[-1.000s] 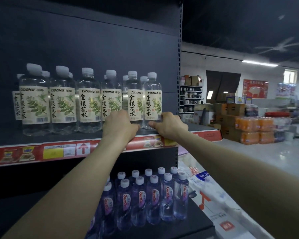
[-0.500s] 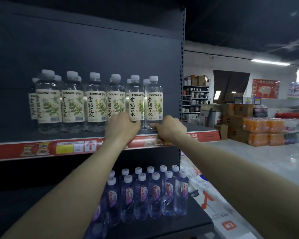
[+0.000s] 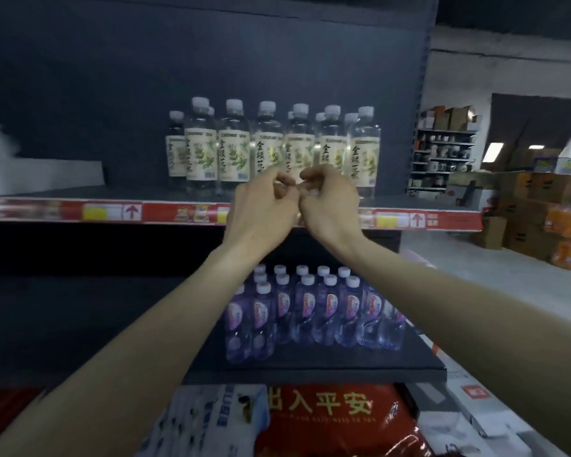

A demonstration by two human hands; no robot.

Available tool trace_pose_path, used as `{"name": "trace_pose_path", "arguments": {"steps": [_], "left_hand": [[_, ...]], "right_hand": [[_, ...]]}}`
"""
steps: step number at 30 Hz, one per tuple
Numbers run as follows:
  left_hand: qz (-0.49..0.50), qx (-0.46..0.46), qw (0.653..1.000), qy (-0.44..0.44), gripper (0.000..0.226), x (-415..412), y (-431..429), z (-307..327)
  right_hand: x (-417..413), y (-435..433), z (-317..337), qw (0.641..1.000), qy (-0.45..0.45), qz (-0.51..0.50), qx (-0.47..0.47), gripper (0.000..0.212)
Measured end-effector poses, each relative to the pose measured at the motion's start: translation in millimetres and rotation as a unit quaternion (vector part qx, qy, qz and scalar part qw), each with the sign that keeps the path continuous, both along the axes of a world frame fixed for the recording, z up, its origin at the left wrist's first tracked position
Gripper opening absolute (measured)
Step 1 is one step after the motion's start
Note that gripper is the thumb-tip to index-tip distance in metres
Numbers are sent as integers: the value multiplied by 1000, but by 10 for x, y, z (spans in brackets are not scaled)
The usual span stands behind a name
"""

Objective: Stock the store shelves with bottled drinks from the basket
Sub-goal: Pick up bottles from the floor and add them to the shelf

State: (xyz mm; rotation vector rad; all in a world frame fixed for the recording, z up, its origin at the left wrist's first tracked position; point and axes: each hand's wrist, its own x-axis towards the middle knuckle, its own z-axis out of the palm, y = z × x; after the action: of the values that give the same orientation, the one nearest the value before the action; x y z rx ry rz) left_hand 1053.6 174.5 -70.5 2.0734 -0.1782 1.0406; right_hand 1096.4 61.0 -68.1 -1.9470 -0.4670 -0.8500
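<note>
Your left hand (image 3: 261,206) and right hand (image 3: 330,206) hover fingertip to fingertip before the front edge of the upper shelf (image 3: 112,212), fingers curled and gripping no bottle; the honeysuckle-water bottles (image 3: 233,150) stand in rows toward that shelf's right end; purple-labelled bottles (image 3: 327,308) crowd the lower shelf (image 3: 310,364) at its right end; the basket is out of sight, so how much stock remains cannot be judged.

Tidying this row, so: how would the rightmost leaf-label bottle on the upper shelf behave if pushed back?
The rightmost bottle is tall and narrow, so a push near its cap would probably tip it. It looks full, so likely heavy for its size. Pushed low, it should slide on the upper shelf.
</note>
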Motion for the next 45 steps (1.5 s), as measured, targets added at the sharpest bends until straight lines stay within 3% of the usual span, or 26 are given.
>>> {"name": "trace_pose_path", "arguments": {"steps": [5, 9, 13, 20, 25, 29, 31, 35, 40, 45], "left_hand": [[72, -76, 994, 42, 11, -793, 788, -860], [127, -80, 977, 151, 12, -1494, 1282, -1725], [175, -115, 946, 247, 13, -2171, 1681, -2600], [292, -209, 863, 355, 19, -3351, 2185, -3891], [364, -288, 792, 397, 19, -4052, 2430, -4679], [366, -332, 753, 434, 27, -4304, 2392, -5213], [349, -334, 740, 468, 28, -4282, 2295, -5457], [324, -335, 733, 495, 48, -4081, 2145, -5840], [313, -293, 739, 519, 68, -3755, 2142, -6112], [317, -269, 740, 529, 50, -3554, 2166, -6257]], "right_hand": [[-553, 662, -747, 987, 46, 138, -61, 14], [-1005, 1203, -1668, 965, 37, 196, -173, 14], [-1539, 1706, -2616, 929, 147, 270, -206, 14], [-2504, 2277, -3919, 854, 319, 347, -219, 9], [-2959, 2534, -4742, 768, 380, 385, -342, 21], [-3059, 2604, -5235, 729, 397, 367, -420, 28], [-3020, 2517, -5418, 740, 396, 336, -428, 38], [-2808, 2266, -5738, 798, 332, 297, -405, 36], [-2499, 2333, -5973, 789, 331, 288, -431, 36], [-2393, 2417, -6168, 742, 350, 293, -491, 46]]}}
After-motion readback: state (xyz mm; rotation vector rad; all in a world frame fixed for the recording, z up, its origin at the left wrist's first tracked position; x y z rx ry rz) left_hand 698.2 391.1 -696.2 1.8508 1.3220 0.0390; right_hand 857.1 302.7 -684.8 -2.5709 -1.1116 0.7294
